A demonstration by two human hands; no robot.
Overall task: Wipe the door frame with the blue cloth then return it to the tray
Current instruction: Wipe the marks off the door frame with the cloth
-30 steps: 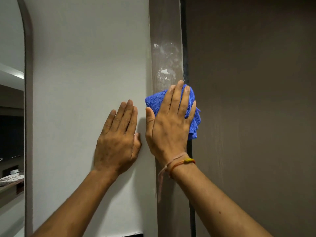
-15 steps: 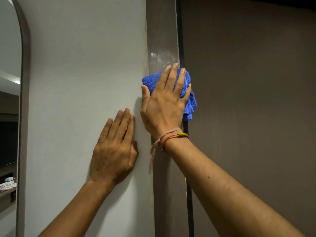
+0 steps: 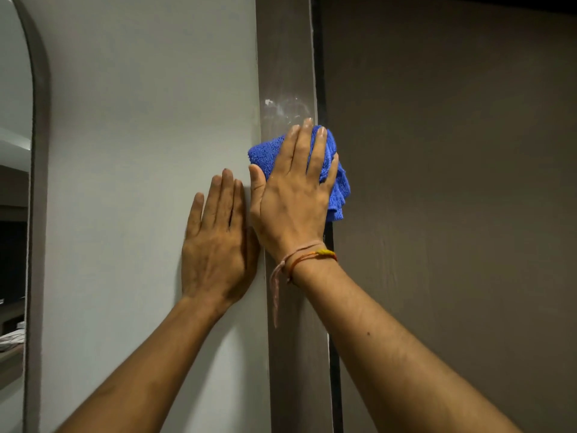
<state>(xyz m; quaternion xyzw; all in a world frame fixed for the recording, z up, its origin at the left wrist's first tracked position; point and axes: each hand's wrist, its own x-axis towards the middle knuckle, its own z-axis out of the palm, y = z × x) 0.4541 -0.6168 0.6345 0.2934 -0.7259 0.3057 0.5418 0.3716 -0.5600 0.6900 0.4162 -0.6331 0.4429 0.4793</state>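
Blue cloth lies bunched against the brown door frame, pressed there under the right hand, whose fingers are spread flat over it rather than curled around it. White smears mark the frame just above the fingertips. Thread bands circle the right wrist. Just beside it, the left hand rests flat, fingers extended, on the pale wall. A dark door stands right of the frame.

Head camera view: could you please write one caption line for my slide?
Right hand presses a blue terry cloth on the smudged brown door frame; left hand lies flat on the white wall.
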